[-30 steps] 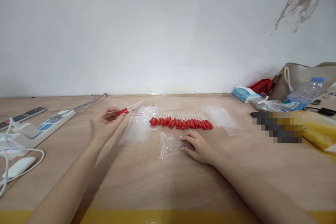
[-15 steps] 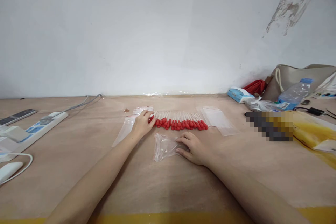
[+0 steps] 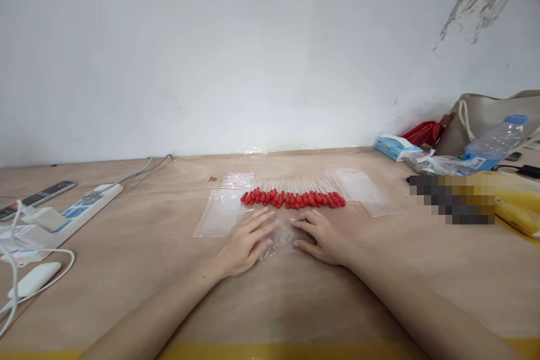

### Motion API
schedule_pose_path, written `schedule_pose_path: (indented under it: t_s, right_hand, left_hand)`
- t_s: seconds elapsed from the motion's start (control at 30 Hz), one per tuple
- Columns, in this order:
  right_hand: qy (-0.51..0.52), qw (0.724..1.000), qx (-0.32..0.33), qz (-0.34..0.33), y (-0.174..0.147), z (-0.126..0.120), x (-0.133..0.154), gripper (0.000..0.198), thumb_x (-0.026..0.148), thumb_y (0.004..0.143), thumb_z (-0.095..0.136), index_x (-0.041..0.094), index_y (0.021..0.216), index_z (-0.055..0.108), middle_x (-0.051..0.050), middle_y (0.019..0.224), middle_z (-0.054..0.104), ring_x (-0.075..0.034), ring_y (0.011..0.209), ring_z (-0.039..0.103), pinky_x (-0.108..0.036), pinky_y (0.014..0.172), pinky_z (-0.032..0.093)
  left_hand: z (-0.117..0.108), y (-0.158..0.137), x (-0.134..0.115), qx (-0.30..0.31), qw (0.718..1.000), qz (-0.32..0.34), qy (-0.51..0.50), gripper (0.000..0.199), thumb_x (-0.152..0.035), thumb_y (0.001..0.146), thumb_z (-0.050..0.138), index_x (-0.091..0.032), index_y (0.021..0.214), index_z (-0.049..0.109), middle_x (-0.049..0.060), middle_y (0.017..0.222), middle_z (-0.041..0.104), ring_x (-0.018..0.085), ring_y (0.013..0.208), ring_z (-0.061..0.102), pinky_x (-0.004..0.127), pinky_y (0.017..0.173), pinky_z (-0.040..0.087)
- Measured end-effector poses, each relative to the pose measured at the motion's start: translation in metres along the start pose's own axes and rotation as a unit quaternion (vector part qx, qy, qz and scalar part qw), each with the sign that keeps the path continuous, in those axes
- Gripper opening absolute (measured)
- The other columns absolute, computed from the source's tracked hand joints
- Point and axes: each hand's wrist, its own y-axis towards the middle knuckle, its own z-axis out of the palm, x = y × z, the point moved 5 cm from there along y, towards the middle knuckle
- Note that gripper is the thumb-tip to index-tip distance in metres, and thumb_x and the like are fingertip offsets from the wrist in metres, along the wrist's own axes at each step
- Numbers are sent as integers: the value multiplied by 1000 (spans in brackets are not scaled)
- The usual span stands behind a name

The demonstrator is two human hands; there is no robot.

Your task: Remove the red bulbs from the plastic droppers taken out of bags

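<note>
In the head view, the clear bag (image 3: 285,236) lay flat on the table (image 3: 278,304), between the two hands. The left hand (image 3: 244,243), fingers loosely spread, rested over its left end; the right hand (image 3: 323,238), thumb and fingers apart, touched its right end. Just beyond, on the far side, ran the row of red-tipped sticks (image 3: 294,199), with flat bags (image 3: 217,216) at its left.

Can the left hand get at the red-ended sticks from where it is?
Probably yes: the left hand is by the clear bag, just on the near side of the red-ended sticks, with nothing visible standing between.
</note>
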Motion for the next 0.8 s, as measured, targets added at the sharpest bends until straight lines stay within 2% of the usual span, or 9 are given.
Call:
schedule_pose_path:
  t_s: [0.1, 0.2, 0.27, 0.33, 0.43, 0.53, 0.67, 0.73, 0.8]
  right_hand:
    - [-31, 999, 38, -9, 2, 0, 2, 42, 43, 80, 51, 22, 116, 52, -10, 106, 55, -22, 97, 47, -41, 83, 39]
    - [-43, 995, 86, -12, 2, -2, 3, 49, 47, 81, 47, 24, 124, 45, -9, 116, 53, -24, 105, 46, -44, 88, 36]
    - [-35, 992, 117, -19, 0, -2, 3, 53, 49, 82, 44, 26, 129, 38, -8, 124, 49, -24, 111, 44, -46, 92, 32]
    - [-21, 990, 140, -28, -2, -2, 3, 57, 50, 82, 43, 28, 133, 31, -7, 132, 42, -24, 118, 39, -49, 98, 25]
    - [-1, 985, 166, -43, -3, 0, 4, 59, 51, 83, 40, 29, 135, 24, -5, 138, 34, -24, 126, 29, -52, 103, 13]
    - [4, 980, 193, -40, -4, 4, 5, 55, 49, 86, 34, 29, 136, 22, -4, 140, 28, -23, 130, 21, -51, 105, 8]
    - [-12, 983, 184, -13, -2, 3, 2, 51, 47, 89, 27, 26, 136, 25, -6, 140, 28, -20, 130, 22, -47, 105, 14]
    - [-21, 985, 172, -9, -2, 2, 3, 50, 46, 89, 26, 25, 135, 27, -6, 140, 30, -20, 129, 24, -45, 105, 17]
    - [-28, 986, 163, -6, -3, 0, 3, 50, 45, 89, 27, 25, 134, 30, -6, 139, 32, -21, 128, 26, -43, 104, 20]
  left_hand:
    - [15, -5, -1, 103, 995, 3, -11, 44, -33, 89, 38, -30, 132, 32, 4, 139, 32, 21, 129, 26, 47, 105, 22]
    - [17, -9, 3, 136, 990, -21, -43, 43, -36, 88, 38, -31, 131, 32, 4, 140, 30, 21, 130, 24, 49, 106, 17]
    - [14, -11, 7, 109, 989, -57, -84, 40, -37, 87, 40, -31, 126, 41, 4, 137, 35, 21, 127, 29, 45, 104, 23]
    - [10, -11, 15, 40, 984, -117, -127, 33, -36, 86, 44, -27, 117, 52, 6, 129, 45, 20, 119, 41, 40, 98, 34]
    - [8, -13, 35, -53, 958, -235, -154, 33, -37, 75, 58, -21, 104, 59, 7, 105, 60, 19, 89, 57, 33, 77, 45]
    - [16, -18, 48, -15, 924, -333, -188, 48, -38, 59, 71, -17, 100, 58, 2, 79, 62, 13, 60, 53, 25, 55, 42]
    - [16, -22, 45, 80, 915, -337, -208, 29, -38, 59, 68, -16, 76, 59, -4, 57, 53, 10, 51, 46, 20, 47, 31]
    - [5, -22, 48, 61, 924, -314, -207, 23, -38, 63, 64, -16, 67, 58, -4, 58, 52, 10, 53, 46, 20, 48, 32]
    - [-13, -24, 65, -19, 927, -307, -214, 23, -39, 66, 59, -16, 66, 55, -3, 60, 53, 11, 55, 47, 21, 51, 34]
